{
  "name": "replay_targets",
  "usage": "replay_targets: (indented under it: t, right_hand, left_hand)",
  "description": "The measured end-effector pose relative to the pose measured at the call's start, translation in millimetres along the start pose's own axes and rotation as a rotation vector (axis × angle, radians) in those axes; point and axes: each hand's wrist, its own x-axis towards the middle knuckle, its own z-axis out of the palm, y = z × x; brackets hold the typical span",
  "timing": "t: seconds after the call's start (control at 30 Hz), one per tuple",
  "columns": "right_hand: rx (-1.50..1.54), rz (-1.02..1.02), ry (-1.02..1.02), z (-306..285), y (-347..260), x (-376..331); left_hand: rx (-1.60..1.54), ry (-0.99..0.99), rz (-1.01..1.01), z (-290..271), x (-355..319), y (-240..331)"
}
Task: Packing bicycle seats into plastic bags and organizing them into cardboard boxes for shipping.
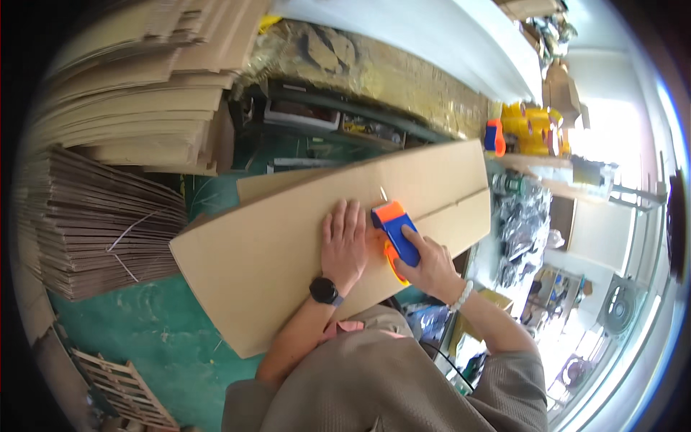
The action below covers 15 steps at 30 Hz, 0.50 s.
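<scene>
Blue-and-orange tape dispenser: over the cardboard box, head by the visible seam, just right of your flat, empty left grip. Your right grip is curled round it; head points up-left from there, long axis crossing the box's lower-left-to-upper-right length. Dispenser-cardboard contact: can't tell.

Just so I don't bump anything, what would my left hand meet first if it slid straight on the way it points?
Your left hand lies on the cardboard box; straight on, nothing seems to stand in its way up to the box's far edge. Depth beyond is hard to judge.
</scene>
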Motion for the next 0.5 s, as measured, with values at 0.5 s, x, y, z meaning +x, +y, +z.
replay_targets:
  t: [0.5]
  right_hand:
    - [0.246, 0.187, -0.134, 143.9, 97.9, -78.9]
  left_hand:
    - [0.03, 0.04, -0.02, -1.3, 13.0, 9.0]
